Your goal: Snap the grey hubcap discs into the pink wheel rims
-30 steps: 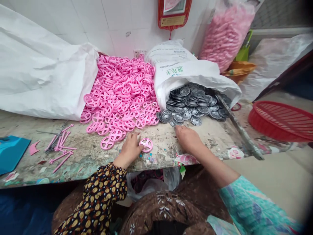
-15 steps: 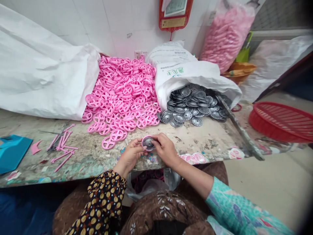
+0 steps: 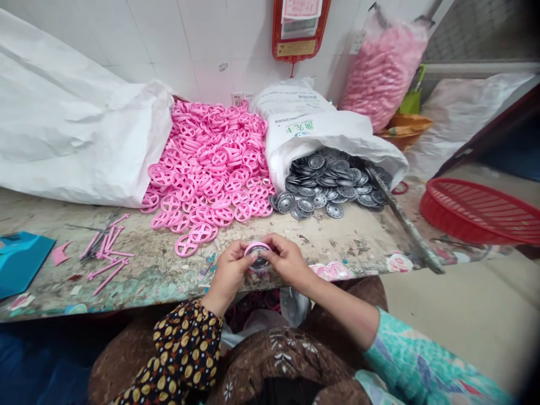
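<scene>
Between my two hands, above the table's front edge, is a small wheel [image 3: 259, 262] made of a pink ring with a grey disc set in it. My left hand [image 3: 230, 271] grips its left side, thumb on the grey face. On the other side my right hand [image 3: 287, 260] holds it the same way, its thumb also pressed to the disc. Behind my hands lies a large heap of pink spoked rings [image 3: 211, 169]. Grey hub discs [image 3: 324, 180] spill from the mouth of a white woven sack [image 3: 291, 121] at the back right.
Pink rods [image 3: 110, 253] and a blue plastic piece [image 3: 23, 263] lie at left on the worn table [image 3: 160, 281]. A metal bar [image 3: 407, 225] leans out of the sack over the front edge. At right stands a red basket [image 3: 476, 211]. Below the edge hangs an open plastic bag [image 3: 264, 320].
Both thumbs have come together over the grey disc, and the wheel is tilted and slightly lower. My right hand has turned in around it. The view has shifted slightly.
</scene>
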`<action>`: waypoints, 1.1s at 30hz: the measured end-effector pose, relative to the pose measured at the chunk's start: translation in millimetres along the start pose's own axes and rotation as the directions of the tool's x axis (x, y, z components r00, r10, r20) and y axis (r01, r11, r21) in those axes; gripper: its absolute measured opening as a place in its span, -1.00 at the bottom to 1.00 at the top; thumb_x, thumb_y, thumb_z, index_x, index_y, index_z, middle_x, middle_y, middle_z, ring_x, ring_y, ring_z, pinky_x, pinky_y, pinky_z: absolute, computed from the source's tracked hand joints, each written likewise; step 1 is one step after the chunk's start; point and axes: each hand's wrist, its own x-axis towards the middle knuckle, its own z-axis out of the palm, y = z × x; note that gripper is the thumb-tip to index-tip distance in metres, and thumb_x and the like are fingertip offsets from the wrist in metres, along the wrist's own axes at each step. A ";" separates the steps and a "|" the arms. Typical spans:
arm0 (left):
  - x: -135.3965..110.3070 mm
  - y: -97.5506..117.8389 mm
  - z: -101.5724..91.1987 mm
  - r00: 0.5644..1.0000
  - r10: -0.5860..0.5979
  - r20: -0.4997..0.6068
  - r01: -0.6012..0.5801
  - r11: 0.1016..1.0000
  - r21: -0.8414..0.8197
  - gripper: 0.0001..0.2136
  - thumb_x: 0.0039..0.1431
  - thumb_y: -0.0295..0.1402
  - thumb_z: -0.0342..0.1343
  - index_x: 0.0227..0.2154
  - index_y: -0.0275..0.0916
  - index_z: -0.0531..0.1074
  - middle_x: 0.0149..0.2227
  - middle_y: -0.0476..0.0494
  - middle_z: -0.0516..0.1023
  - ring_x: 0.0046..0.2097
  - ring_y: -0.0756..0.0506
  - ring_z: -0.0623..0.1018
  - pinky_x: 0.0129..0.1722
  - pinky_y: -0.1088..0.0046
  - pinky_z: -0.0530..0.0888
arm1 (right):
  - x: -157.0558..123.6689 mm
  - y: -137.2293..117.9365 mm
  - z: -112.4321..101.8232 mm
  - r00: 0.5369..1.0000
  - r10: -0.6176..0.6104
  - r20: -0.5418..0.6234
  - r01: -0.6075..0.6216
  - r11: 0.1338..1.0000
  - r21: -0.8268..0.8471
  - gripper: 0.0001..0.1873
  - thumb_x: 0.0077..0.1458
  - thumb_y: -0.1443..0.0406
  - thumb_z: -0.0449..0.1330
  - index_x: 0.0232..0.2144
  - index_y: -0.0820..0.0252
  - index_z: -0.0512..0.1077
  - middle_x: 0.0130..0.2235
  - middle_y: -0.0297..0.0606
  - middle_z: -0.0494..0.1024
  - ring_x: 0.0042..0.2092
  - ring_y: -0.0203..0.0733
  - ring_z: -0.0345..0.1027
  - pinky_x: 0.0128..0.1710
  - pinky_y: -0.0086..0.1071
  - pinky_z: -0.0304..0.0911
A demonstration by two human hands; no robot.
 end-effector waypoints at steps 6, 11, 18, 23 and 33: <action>-12.6 -13.3 -5.6 0.983 -0.181 -0.022 0.180 0.983 -0.045 -0.67 -0.23 -0.28 0.34 -0.45 -0.29 0.35 -0.57 0.01 0.47 -0.59 0.05 0.42 -0.65 0.58 0.34 | -14.3 13.8 13.4 0.992 0.107 0.061 -0.107 0.994 0.004 -0.85 0.07 0.23 0.12 -0.32 0.18 0.37 -0.45 -0.40 0.42 -0.40 -0.31 0.26 -0.40 -0.46 0.18; -15.4 -8.7 -2.3 0.996 -0.090 0.008 0.089 0.967 -0.239 -0.72 -0.10 -0.33 0.30 -0.32 -0.25 0.36 -0.30 -0.04 0.51 -0.32 0.01 0.51 -0.32 0.47 0.48 | -11.4 -6.9 1.2 0.996 -0.045 0.082 0.046 0.999 -0.003 -0.71 0.06 0.29 0.15 -0.11 0.16 0.37 -0.21 -0.27 0.49 -0.20 -0.23 0.33 -0.19 -0.36 0.23; -9.5 9.5 0.1 0.997 0.044 0.062 -0.039 0.996 -0.074 -0.77 -0.05 -0.29 0.26 -0.38 -0.26 0.35 -0.43 0.02 0.46 -0.45 0.04 0.46 -0.45 0.52 0.45 | -4.8 -23.2 -14.5 0.994 -0.111 0.021 0.113 0.991 -0.075 -0.65 0.08 0.22 0.17 -0.07 0.17 0.38 -0.36 -0.32 0.45 -0.35 -0.26 0.30 -0.32 -0.39 0.23; -10.4 8.0 5.3 0.994 0.087 0.072 -0.086 0.996 -0.027 -0.73 -0.07 -0.29 0.27 -0.34 -0.23 0.33 -0.43 0.02 0.49 -0.45 0.03 0.47 -0.46 0.53 0.44 | -7.9 -21.6 -6.2 0.994 -0.087 0.065 0.085 0.996 0.034 -0.82 0.11 0.26 0.13 -0.22 0.17 0.43 -0.34 -0.33 0.48 -0.31 -0.27 0.33 -0.28 -0.42 0.23; -4.5 -6.3 -41.6 0.976 -0.051 0.210 -0.098 0.762 0.641 -0.78 -0.03 -0.20 0.20 -0.39 -0.25 0.46 -0.58 0.01 0.42 -0.54 0.02 0.37 -0.57 0.55 0.28 | -41.2 16.8 13.1 0.922 -0.038 0.386 0.199 0.900 -0.387 -0.81 0.12 0.35 0.09 -0.22 0.18 0.46 -0.32 -0.25 0.52 -0.28 -0.22 0.36 -0.29 -0.40 0.21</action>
